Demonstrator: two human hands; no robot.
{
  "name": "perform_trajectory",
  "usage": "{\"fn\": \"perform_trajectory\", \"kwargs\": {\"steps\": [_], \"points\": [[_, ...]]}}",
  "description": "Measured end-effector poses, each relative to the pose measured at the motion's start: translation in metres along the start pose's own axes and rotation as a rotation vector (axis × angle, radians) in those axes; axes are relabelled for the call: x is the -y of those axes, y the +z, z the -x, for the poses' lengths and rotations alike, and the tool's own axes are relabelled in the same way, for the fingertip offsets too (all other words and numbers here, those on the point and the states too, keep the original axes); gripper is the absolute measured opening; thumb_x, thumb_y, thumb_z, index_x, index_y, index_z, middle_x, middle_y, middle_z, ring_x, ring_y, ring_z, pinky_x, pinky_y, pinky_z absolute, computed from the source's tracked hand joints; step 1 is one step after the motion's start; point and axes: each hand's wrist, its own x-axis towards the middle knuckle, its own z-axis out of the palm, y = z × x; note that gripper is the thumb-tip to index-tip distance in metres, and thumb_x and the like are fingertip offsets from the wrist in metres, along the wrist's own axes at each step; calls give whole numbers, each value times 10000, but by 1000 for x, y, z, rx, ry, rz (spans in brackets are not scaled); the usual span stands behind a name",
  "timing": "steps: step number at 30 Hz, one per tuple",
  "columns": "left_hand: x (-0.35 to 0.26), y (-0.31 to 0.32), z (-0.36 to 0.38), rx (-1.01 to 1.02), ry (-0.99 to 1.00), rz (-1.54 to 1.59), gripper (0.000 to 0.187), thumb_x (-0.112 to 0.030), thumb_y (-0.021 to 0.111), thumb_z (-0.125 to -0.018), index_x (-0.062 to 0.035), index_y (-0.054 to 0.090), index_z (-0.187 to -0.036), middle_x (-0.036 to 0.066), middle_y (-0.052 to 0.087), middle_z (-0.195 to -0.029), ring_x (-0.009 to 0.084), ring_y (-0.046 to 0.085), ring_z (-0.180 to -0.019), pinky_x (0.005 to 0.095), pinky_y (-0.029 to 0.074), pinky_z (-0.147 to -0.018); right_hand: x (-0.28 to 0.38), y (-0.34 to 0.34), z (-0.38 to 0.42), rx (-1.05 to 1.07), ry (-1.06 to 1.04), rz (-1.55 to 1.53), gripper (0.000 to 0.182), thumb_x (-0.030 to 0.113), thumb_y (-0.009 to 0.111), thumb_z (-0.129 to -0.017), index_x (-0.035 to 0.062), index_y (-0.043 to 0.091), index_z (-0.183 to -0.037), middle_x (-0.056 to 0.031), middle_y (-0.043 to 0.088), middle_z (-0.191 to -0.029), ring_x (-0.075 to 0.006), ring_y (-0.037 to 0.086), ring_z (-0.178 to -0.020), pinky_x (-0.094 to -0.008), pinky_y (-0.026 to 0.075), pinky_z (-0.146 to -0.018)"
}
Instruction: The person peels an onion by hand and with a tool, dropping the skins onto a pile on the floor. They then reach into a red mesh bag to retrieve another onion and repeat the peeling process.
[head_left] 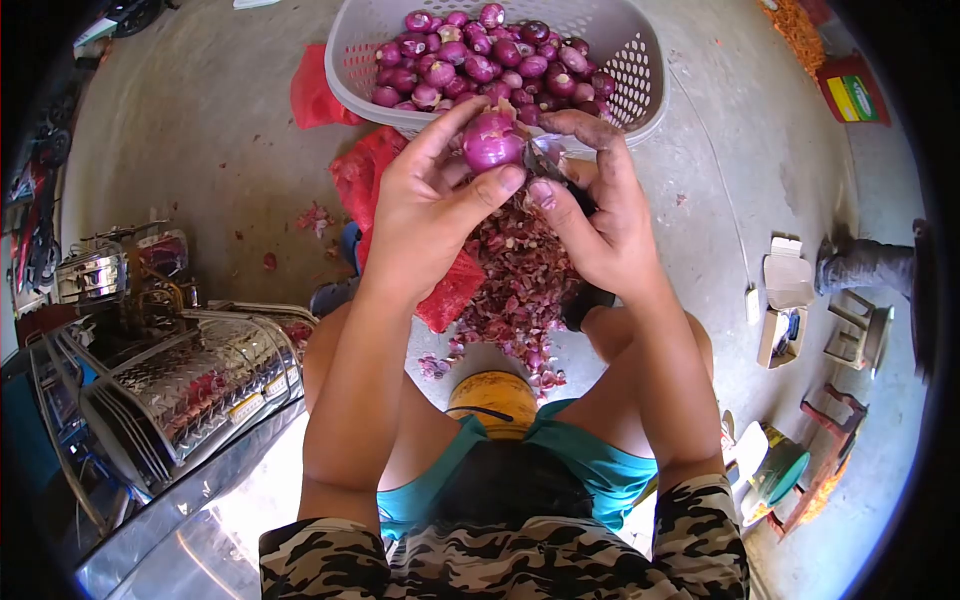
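A purple-red onion [492, 142] is held up in front of me, with my left hand [428, 208] closed around its left side and the thumb along its lower edge. Torn dry skin sticks up at the onion's top. My right hand [612, 222] grips a small dark-bladed knife [546, 166], its blade close against the onion's right side; the handle is mostly hidden by the fingers. Beyond my hands stands a grey plastic basket [352, 62] holding many onions [478, 68]. Loose onion skins [515, 290] lie heaped on the floor below my hands.
Red mesh bags [362, 172] lie left of the skins. A yellow bucket [497, 398] is between my legs. At left stands a shiny metal-bodied vehicle [210, 375]. To the right are an open cardboard box [787, 300], a cable [722, 175] and a wooden stool [858, 330].
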Motion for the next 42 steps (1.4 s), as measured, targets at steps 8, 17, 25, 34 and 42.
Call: {"fn": "perform_trajectory", "kwargs": {"steps": [8, 17, 25, 34, 42], "points": [[0, 1, 1, 25, 16, 35, 617, -15, 699, -776, 37, 401, -1313, 119, 542, -1221, 156, 555, -1037, 283, 474, -884, 5, -3, -1, 75, 103, 63, 443, 133, 612, -855, 6, 404, -1225, -155, 569, -1106, -254, 628, -919, -343, 485, -810], [0, 0, 0, 39, 12, 17, 615, -19, 709, -769, 30, 418, -1308, 118, 556, -1203, 145, 569, -1001, 275, 480, -863, 4, 0, 0, 56, 161, -71, 409, 111, 569, -888, -9, 385, -1233, -149, 551, -1118, -200, 608, -935, -319, 483, -801], [1, 1, 1, 46, 17, 16, 611, -6, 704, -769, 28, 418, -1308, 108, 554, -1197, 147, 566, -1006, 274, 478, -867, 5, 13, 4, -26, 255, -339, 316, 124, 497, -939, 11, 394, -1216, -47, 570, -890, -75, 529, -715, -230, 452, -665], [1, 5, 1, 28, 68, 63, 615, 11, 696, -768, 35, 404, -1309, 113, 536, -1206, 161, 544, -1049, 280, 466, -891, 5, 15, 1, -108, 335, -553, 284, 165, 494, -949, 47, 406, -1192, 22, 491, -647, -30, 403, -513, -178, 322, -449], [6, 6, -2, 53, 158, 63, 610, 51, 686, -753, 44, 403, -1293, 119, 515, -1223, 171, 522, -1091, 307, 446, -927, 5, 17, -1, -239, 415, -648, 250, 191, 446, -962, 104, 432, -1196, 10, 391, -563, -52, 336, -466, -190, 266, -419]]}}
